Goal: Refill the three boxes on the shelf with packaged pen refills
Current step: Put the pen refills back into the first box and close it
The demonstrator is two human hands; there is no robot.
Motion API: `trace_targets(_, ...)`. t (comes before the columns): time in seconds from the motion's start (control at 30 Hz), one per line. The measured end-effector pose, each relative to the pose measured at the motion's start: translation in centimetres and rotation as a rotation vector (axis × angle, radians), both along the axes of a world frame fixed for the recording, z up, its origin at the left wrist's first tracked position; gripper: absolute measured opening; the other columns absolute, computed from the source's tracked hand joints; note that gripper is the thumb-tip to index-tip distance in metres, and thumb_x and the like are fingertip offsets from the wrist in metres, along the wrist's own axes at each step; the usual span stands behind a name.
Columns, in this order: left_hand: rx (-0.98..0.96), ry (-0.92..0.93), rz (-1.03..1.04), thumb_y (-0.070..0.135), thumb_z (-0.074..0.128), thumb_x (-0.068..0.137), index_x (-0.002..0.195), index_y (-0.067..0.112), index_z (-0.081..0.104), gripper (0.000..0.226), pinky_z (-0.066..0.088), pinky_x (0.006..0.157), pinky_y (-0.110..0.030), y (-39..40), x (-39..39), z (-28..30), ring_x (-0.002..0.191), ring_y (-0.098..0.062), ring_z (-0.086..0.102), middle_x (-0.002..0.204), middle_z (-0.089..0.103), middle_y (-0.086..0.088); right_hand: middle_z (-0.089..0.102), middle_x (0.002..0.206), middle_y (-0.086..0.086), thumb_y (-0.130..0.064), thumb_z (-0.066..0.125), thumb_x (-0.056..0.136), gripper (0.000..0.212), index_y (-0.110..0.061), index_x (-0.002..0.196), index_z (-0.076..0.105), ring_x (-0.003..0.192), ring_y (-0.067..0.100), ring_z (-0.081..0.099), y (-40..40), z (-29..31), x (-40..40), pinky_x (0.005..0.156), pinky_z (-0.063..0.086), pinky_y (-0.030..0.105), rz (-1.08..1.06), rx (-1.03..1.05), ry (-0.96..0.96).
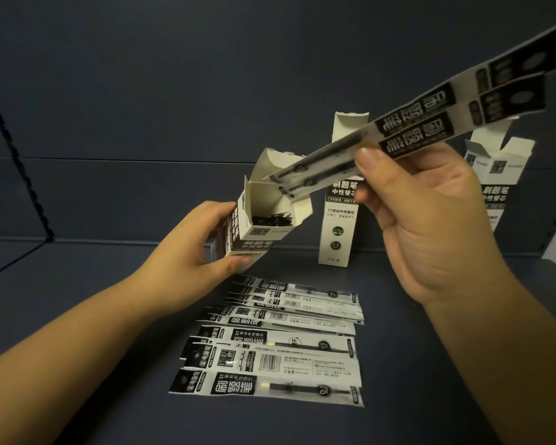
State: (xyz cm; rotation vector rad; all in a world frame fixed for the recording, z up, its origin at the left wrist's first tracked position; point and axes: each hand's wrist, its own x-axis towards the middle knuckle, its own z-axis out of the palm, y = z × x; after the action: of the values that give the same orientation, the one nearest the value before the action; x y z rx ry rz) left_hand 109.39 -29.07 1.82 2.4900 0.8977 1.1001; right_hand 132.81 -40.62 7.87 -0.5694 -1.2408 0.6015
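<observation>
Between the right hand's [430, 220] thumb and curled fingers [371, 162], two packaged refills [414, 123] are pinched side by side, slanting down with their lower tips at the mouth of the tilted box [264, 213]. The left hand [193, 248] wraps its fingers round that box's lower body, holding it leaning with flaps open; dark refill ends show inside. Two more boxes stand upright behind, the middle box [339, 226] and the right box [495, 187], both open-topped. More refill packets [280, 335] lie fanned flat on the dark shelf [109, 300], just below the hands.
</observation>
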Motion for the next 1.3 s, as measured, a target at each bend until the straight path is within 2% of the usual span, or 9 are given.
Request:
trace_targets(0.23,0.022,0.028,-0.027,0.042,0.074,0.078,0.138,0.03,0.051,0.065,0.05,0.103,-0.035,-0.1,0.0,0.0,0.123,-0.005,0.055,0.127,0.054,0.023,0.078,0.093,-0.007,0.001,0.07,0.089,0.023,-0.021,0.095,0.074,0.092,0.008,0.071,0.2,-0.6,-0.5,0.085,0.054,0.023,-0.051,0.011,-0.19)
trace_targets(0.33,0.047,0.045,-0.021,0.034,0.079,0.08,0.138,0.029,0.051,0.064,0.049,0.103,-0.034,-0.1,0.0,0.0,0.123,-0.004,0.054,0.127,0.054,0.023,0.078,0.089,-0.005,-0.005,0.074,0.088,0.017,-0.022,0.092,0.076,0.08,0.006,0.07,0.3,-1.0,-0.6,0.074,0.054,0.022,-0.107,-0.073,-0.275)
trace_targets(0.43,0.054,0.056,-0.015,0.034,0.079,0.08,0.139,0.03,0.051,0.065,0.049,0.104,-0.032,0.0,0.1,0.0,0.124,-0.003,0.053,0.127,0.053,0.023,0.077,0.086,0.001,-0.019,0.078,0.088,0.005,-0.024,0.086,0.078,0.07,0.006,0.065,0.6,-1.5,-0.7,0.07,0.054,0.034,-0.192,-0.149,-0.367)
trace_targets(0.67,0.079,0.08,-0.018,0.035,0.078,0.08,0.135,0.031,0.053,0.06,0.048,0.103,-0.033,-0.2,0.2,0.0,0.122,-0.005,0.052,0.125,0.054,0.022,0.072,0.112,-0.002,-0.022,0.083,0.081,0.036,-0.022,0.115,0.069,0.101,0.012,0.071,1.1,-2.1,-1.0,0.092,0.058,0.044,-0.154,-0.33,-0.461)
trace_targets(0.73,0.081,0.077,-0.018,0.033,0.079,0.08,0.134,0.03,0.054,0.06,0.048,0.102,-0.033,-0.2,0.3,0.0,0.122,-0.005,0.053,0.125,0.054,0.021,0.066,0.121,-0.007,-0.024,0.082,0.082,0.026,-0.029,0.107,0.074,0.108,0.011,0.067,1.2,-2.0,-1.0,0.095,0.056,0.047,-0.144,-0.325,-0.526)
trace_targets(0.9,0.06,0.042,-0.028,0.031,0.08,0.081,0.137,0.029,0.052,0.063,0.048,0.104,-0.037,0.0,0.2,-0.1,0.123,-0.007,0.053,0.126,0.054,0.02,0.066,0.122,-0.012,-0.024,0.081,0.082,0.022,-0.031,0.103,0.077,0.115,0.008,0.064,0.9,-1.6,-0.7,0.098,0.055,0.039,-0.109,-0.213,-0.552)
trace_targets(1.0,0.058,0.048,-0.021,0.034,0.079,0.081,0.139,0.029,0.05,0.065,0.049,0.103,-0.038,0.1,0.2,-0.2,0.124,-0.007,0.053,0.128,0.054,0.02,0.065,0.122,-0.012,-0.026,0.078,0.087,0.011,-0.033,0.096,0.079,0.117,0.011,0.063,1.0,-1.5,-0.4,0.095,0.055,0.045,-0.14,-0.164,-0.554)
trace_targets(1.17,0.071,0.059,-0.029,0.033,0.078,0.081,0.139,0.028,0.051,0.064,0.049,0.103,-0.036,0.1,0.2,-0.2,0.124,-0.008,0.053,0.127,0.054,0.019,0.064,0.119,-0.017,-0.026,0.077,0.086,0.009,-0.033,0.09,0.079,0.104,0.004,0.064,0.9,-1.9,-1.2,0.084,0.052,0.018,-0.161,-0.238,-0.649)
trace_targets(1.3,0.065,0.054,-0.019,0.034,0.079,0.081,0.139,0.027,0.051,0.066,0.049,0.103,-0.036,0.1,0.2,-0.2,0.123,-0.008,0.053,0.128,0.054,0.018,0.064,0.119,-0.013,-0.026,0.078,0.087,0.012,-0.032,0.097,0.077,0.112,0.005,0.062,0.7,-1.6,-1.0,0.088,0.051,0.019,-0.229,-0.16,-0.602)
